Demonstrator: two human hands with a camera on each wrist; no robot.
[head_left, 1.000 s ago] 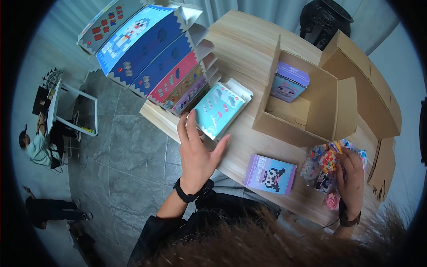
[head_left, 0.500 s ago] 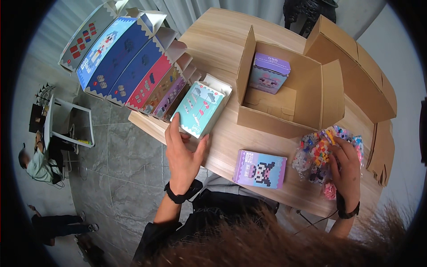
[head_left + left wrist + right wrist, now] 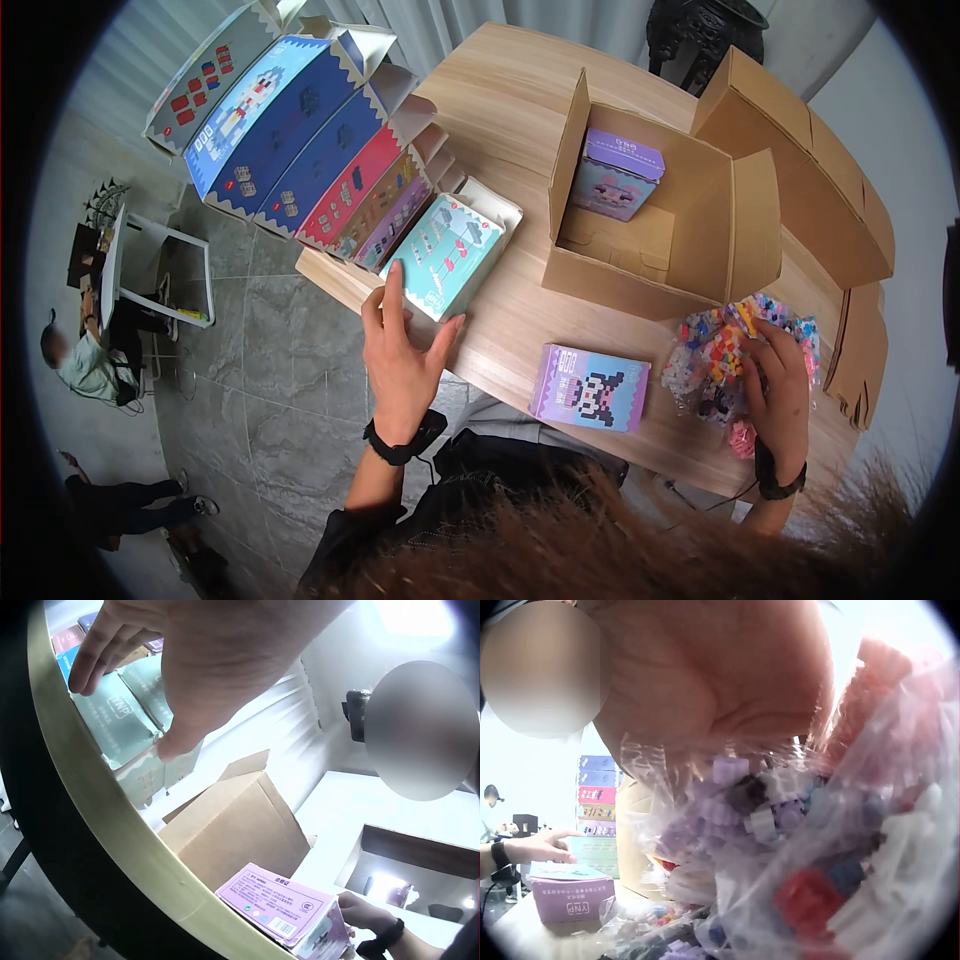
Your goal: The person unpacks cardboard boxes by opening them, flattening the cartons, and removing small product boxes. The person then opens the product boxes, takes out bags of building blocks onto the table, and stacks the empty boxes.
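Observation:
My left hand (image 3: 402, 375) touches the near end of a teal toy-brick box (image 3: 450, 250), fingers extended along one edge and thumb at the near corner. This box lies at the foot of a stack of colourful boxes (image 3: 330, 150), its far flap raised. In the left wrist view the same hand spans the teal box end (image 3: 116, 727). My right hand (image 3: 782, 400) holds a clear bag of small plastic bricks (image 3: 728, 352) with bent fingers, among several such bags. The right wrist view shows purple and white bricks (image 3: 727, 802) under the palm; the fingertips are hidden there.
A purple box (image 3: 592, 388) lies between the hands. Behind it stands an open cardboard carton (image 3: 640, 285) holding another purple box (image 3: 618, 175). A second carton (image 3: 800, 150) is at the right, near a dark stool (image 3: 705, 45). A seated person (image 3: 90, 360) is far left.
The teal box has shifted left, closer against the stack, with my left hand at its end. My right hand stays on the brick bags. The head view has shifted slightly.

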